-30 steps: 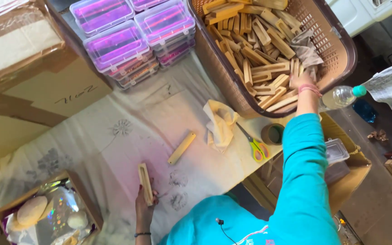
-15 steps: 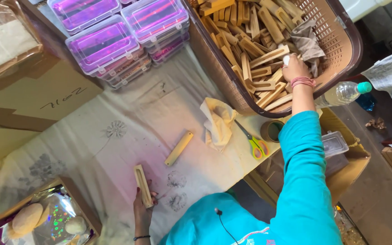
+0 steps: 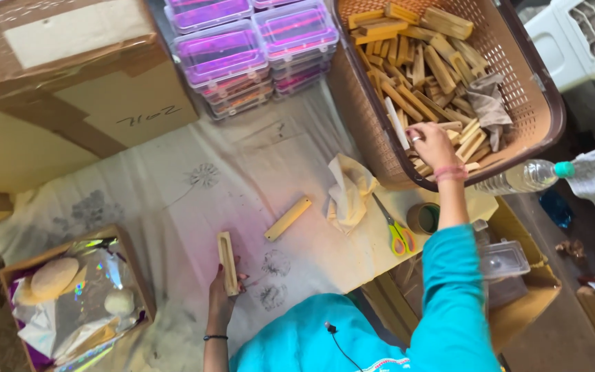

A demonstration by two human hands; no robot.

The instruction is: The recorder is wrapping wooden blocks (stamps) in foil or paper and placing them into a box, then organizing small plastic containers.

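My left hand [image 3: 220, 297] grips the lower end of a narrow grooved wooden piece [image 3: 227, 262] that rests on the white patterned cloth. My right hand [image 3: 434, 145], with a pink band at the wrist, reaches into a brown plastic basket [image 3: 552, 110] full of several wooden sticks [image 3: 421, 62]. Its fingers pinch a pale thin stick [image 3: 396, 122] near the basket's near rim. A flat wooden slat [image 3: 288, 218] lies loose between my two hands.
A crumpled cream cloth [image 3: 349, 189], yellow-handled scissors [image 3: 398, 233] and a tape roll [image 3: 423, 218] lie by the basket. Stacked purple-lidded clear boxes [image 3: 256, 48] and a cardboard box [image 3: 70, 89] stand behind. A foil-lined box [image 3: 77, 303] sits left; a water bottle [image 3: 525, 178] right.
My right hand has drawn back from deeper in the basket toward its near rim, with a pale stick now in its fingers. My left hand stays on the grooved piece.
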